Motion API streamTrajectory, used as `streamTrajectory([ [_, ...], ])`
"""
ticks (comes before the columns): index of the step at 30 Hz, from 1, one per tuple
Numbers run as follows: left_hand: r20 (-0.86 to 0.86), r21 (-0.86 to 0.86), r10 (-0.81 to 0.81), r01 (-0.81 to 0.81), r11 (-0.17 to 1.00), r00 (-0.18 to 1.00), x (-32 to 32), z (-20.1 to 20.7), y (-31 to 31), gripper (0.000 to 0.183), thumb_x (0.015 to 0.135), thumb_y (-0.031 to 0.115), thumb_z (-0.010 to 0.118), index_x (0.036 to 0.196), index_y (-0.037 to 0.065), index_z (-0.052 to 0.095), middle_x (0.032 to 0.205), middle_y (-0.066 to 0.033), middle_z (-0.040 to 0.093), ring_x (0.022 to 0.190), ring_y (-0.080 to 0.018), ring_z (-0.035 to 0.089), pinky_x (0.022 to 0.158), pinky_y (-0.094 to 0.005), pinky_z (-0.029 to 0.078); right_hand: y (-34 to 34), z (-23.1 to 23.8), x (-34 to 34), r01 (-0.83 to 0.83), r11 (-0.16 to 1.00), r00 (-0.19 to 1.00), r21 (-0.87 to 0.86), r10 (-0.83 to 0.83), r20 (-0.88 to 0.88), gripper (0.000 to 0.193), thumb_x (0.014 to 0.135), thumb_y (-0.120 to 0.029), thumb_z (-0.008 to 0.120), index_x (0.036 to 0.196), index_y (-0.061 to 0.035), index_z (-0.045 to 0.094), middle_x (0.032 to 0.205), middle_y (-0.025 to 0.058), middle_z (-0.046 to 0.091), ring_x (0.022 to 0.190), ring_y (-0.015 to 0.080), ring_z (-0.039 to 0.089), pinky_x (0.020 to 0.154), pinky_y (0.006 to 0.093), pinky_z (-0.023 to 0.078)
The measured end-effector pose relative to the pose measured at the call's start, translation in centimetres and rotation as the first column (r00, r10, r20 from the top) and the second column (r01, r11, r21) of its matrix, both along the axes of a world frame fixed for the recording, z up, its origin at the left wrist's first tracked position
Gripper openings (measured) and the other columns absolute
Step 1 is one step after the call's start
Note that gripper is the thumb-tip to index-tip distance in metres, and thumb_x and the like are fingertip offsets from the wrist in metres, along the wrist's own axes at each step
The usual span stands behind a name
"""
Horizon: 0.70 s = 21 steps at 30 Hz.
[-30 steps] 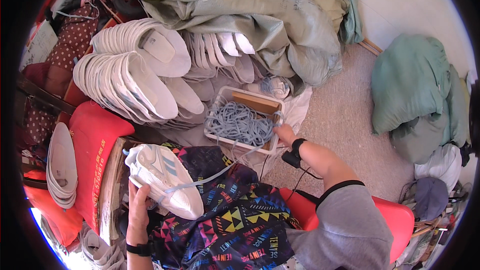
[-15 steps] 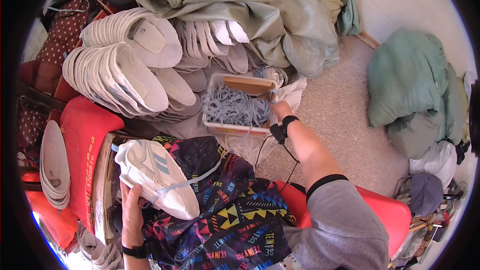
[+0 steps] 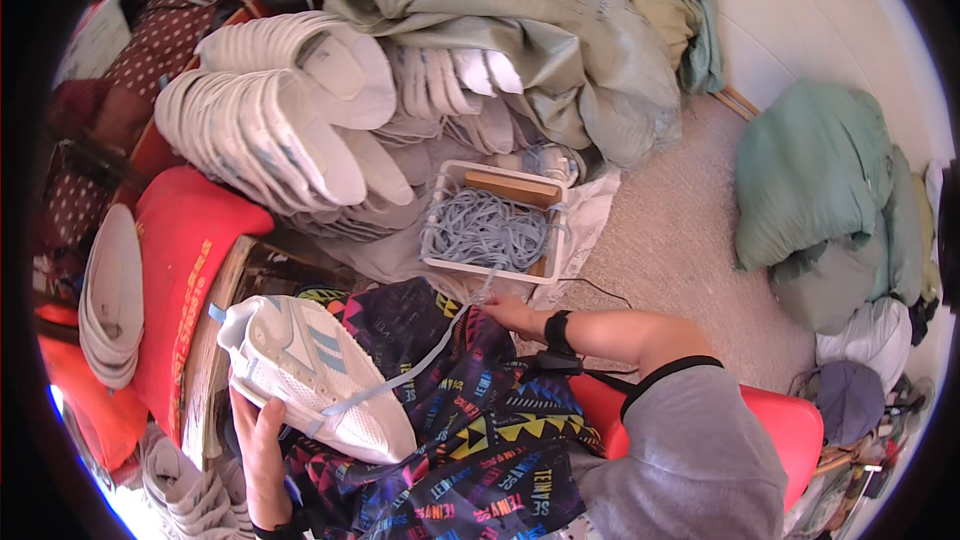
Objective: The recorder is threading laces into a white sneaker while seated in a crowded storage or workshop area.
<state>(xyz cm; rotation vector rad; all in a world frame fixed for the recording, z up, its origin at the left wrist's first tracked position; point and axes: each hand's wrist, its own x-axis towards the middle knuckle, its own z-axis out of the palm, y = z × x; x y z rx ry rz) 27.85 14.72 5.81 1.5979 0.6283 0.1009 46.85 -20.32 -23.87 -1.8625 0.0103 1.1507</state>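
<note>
A white sneaker (image 3: 310, 370) with blue-grey stripes rests tilted on the patterned apron (image 3: 480, 400) over my lap. My left hand (image 3: 262, 445) grips its sole edge from the left, thumb along the side. A flat blue-grey shoelace (image 3: 425, 365) crosses the toe end of the sneaker and runs up to my right hand (image 3: 512, 314). That hand is closed, with thumb and fingers pinched on the lace near the apron's far edge. Just beyond it stands a white plastic box (image 3: 490, 270) with a heap of blue-grey laces (image 3: 488, 225) inside.
Nested white shoe uppers (image 3: 260, 135) are piled at the far left, with another stack (image 3: 110, 300) beside a red cover (image 3: 190, 260). A grey-green sheet (image 3: 530, 10) lies behind the box. A green bundle (image 3: 815, 180) sits at right; a red seat (image 3: 770, 430) is under me.
My right hand has come back from the box's right side toward my lap, drawing the lace with it. My left hand still holds the sneaker. The view has shifted slightly.
</note>
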Motion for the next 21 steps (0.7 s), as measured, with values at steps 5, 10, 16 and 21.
streamTrajectory([
  [5, 0.054, -0.042, 0.055, -0.053, 0.998, 0.997, -2.2, -1.4, 0.5, 0.071, 0.084, 0.026, 0.064, 0.144, -0.001, 0.035, 0.134, -0.0117, 0.050, 0.124, -0.0200, 0.047, 0.106, -0.0331, 0.033, 9.8, 4.6, 4.0, -0.095, 0.869, 0.992, 0.486, 0.041, 0.121, 0.045, 0.097, -0.041, 0.056, 0.119, -0.0029, 0.064, 0.109, 0.0043, 0.068, 0.102, 0.0164, 0.060, 0.088, 0.0301, 0.047],
  [10, 0.019, -0.115, 0.074, -0.071, 0.991, 0.997, -2.3, -2.3, 0.5, 0.062, 0.086, 0.036, 0.059, 0.139, 0.008, 0.043, 0.113, -0.0010, 0.058, 0.095, -0.0085, 0.052, 0.075, -0.0241, 0.040, 11.4, 11.1, 3.7, -0.260, 0.906, 0.903, 0.335, 0.350, -0.247, 0.046, 0.098, -0.034, 0.056, 0.133, -0.0041, 0.055, 0.124, 0.0043, 0.063, 0.111, 0.0157, 0.057, 0.093, 0.0338, 0.049],
  [16, 0.118, -0.213, -0.034, 0.059, 0.975, 0.992, -0.4, -1.2, -0.4, 0.068, 0.084, 0.047, 0.058, 0.139, 0.010, 0.043, 0.102, 0.0033, 0.055, 0.082, -0.0050, 0.046, 0.062, -0.0220, 0.032, 1.2, 17.0, 2.3, -0.172, 0.984, 0.982, -0.049, 0.175, 0.073, 0.086, 0.090, -0.054, 0.061, 0.148, -0.0022, 0.025, 0.140, 0.0125, 0.049, 0.119, 0.0230, 0.054, 0.081, 0.0405, 0.055],
  [21, 0.136, -0.163, -0.225, 0.245, 0.956, 0.965, 0.6, -0.6, -0.8, 0.074, 0.082, 0.052, 0.058, 0.142, 0.011, 0.041, 0.107, 0.0027, 0.055, 0.085, -0.0063, 0.046, 0.063, -0.0227, 0.032, -5.2, 22.6, 3.3, 0.503, 0.864, 0.710, -0.003, -0.411, 0.572, 0.115, 0.081, -0.060, 0.069, 0.153, -0.0019, 0.000, 0.147, 0.0225, 0.037, 0.124, 0.0335, 0.050, 0.073, 0.0476, 0.056],
])
